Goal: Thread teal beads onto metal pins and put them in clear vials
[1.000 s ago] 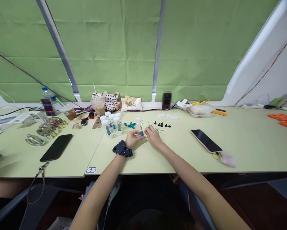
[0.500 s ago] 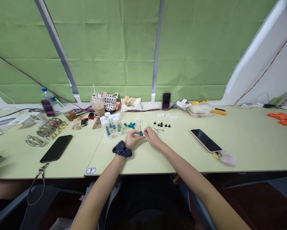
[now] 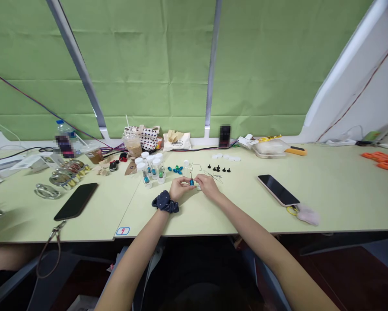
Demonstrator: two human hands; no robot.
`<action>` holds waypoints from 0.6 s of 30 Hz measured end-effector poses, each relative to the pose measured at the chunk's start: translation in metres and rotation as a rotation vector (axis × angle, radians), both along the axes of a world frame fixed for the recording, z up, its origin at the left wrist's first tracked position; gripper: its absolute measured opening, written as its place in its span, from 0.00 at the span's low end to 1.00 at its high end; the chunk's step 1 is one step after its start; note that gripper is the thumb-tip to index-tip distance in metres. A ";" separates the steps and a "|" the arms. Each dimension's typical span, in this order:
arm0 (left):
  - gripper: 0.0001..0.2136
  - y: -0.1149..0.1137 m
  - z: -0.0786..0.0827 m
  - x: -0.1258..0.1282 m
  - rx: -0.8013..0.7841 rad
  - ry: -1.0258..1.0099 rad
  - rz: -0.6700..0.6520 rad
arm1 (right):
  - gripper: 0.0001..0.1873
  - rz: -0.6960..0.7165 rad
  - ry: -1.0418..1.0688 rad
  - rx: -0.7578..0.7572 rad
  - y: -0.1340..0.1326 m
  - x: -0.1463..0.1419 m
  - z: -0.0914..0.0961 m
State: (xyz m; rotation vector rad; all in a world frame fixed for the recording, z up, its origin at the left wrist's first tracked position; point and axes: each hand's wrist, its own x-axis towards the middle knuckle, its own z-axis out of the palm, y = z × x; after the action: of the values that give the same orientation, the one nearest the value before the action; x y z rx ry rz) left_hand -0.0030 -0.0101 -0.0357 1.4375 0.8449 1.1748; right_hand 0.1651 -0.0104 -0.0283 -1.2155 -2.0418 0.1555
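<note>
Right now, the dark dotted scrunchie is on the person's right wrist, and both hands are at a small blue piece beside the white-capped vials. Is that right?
Not quite: the head view shows the scrunchie on the left wrist, not the right. The rest holds: the left hand and right hand are at the small blue piece beside the white-capped vials.

Looking forward and down from the top of a head. Near the left hand (image 3: 181, 188) and right hand (image 3: 208, 186) on a long table (image 3: 233, 220), with a green blind (image 3: 155, 65) far behind.
</note>
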 end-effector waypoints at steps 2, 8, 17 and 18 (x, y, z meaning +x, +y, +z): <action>0.20 0.000 0.000 0.000 0.003 -0.003 0.003 | 0.13 -0.011 0.020 0.010 0.000 0.000 0.000; 0.20 0.001 -0.002 0.001 -0.010 -0.013 0.003 | 0.10 -0.057 0.087 0.006 0.000 -0.001 -0.002; 0.21 0.005 -0.004 -0.003 0.008 -0.026 0.045 | 0.06 0.093 0.145 0.056 -0.001 0.004 0.003; 0.20 0.006 -0.005 -0.004 0.014 -0.022 0.043 | 0.07 0.106 0.150 0.051 -0.001 0.005 0.003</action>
State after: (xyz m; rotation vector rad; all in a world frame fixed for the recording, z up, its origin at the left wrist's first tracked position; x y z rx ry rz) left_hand -0.0067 -0.0042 -0.0407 1.4216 0.8575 1.2288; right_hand 0.1698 -0.0114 -0.0249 -1.0336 -1.9673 0.2361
